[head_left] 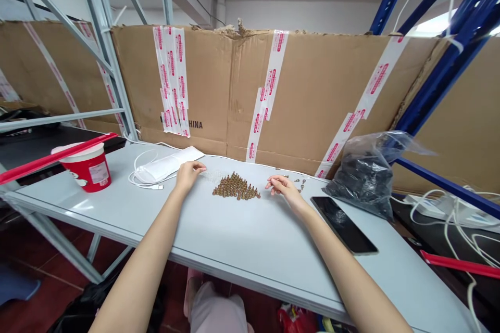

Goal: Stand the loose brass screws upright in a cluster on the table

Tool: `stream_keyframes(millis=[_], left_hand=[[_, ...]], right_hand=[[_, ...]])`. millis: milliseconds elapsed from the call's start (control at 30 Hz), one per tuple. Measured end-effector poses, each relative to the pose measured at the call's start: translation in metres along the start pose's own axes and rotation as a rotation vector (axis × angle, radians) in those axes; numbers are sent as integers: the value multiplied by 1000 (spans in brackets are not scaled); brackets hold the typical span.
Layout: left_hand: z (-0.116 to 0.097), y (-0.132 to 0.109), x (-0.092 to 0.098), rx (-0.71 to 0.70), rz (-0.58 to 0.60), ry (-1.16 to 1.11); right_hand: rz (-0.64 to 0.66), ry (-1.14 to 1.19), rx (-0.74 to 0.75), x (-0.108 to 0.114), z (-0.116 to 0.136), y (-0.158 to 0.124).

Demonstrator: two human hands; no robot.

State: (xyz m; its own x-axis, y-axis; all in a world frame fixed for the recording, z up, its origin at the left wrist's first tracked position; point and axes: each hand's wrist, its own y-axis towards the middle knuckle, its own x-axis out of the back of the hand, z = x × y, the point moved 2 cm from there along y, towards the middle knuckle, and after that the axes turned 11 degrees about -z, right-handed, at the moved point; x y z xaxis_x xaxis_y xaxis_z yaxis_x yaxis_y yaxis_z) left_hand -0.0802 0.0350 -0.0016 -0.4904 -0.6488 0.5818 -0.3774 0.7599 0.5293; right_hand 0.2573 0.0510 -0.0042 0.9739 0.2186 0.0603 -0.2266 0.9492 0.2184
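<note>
Fingers (199,166) lightly curled, nothing visibly held — the left hand (188,177) and right hand (283,190) rest on the worktop (234,239) either side of a neat triangular heap of small brass parts (236,187). Most look gathered; a few metal pieces (300,183) lie apart, right of it.

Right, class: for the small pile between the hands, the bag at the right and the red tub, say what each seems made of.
The small pointed pieces look like brass, given their warm metallic sheen, though a coating is possible. The translucent bag looks like thin plastic film: glossy, creased, dark contents showing through. The red tub looks like coated paperboard, with a smooth printed surface, though that's less certain.
</note>
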Motion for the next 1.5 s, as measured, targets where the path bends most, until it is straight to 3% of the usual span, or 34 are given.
stream_keyframes(millis=[133, 300, 500, 867, 967, 1133, 1300, 1500], left_hand=[[11, 0, -2, -23, 7, 134], [14, -5, 2, -44, 98, 314], [6, -8, 16, -17, 54, 515], [5, -9, 9, -35, 141, 559], [6, -8, 8, -37, 118, 553], [7, -7, 8, -6, -41, 528], [7, -8, 6, -26, -112, 511], [8, -8, 4, -35, -122, 489]], right_hand=[[-17, -3, 49, -2, 4, -2], [-20, -27, 58, -6, 9, -5], [-10, -49, 54, -5, 11, -4], [-107, -138, 107, 1, 16, -3], [-132, -160, 129, 2, 13, -2], [-121, -245, 179, 0, 13, -2], [-136, -311, 245, -16, 20, 7], [-146, -568, 384, -59, 43, 44]])
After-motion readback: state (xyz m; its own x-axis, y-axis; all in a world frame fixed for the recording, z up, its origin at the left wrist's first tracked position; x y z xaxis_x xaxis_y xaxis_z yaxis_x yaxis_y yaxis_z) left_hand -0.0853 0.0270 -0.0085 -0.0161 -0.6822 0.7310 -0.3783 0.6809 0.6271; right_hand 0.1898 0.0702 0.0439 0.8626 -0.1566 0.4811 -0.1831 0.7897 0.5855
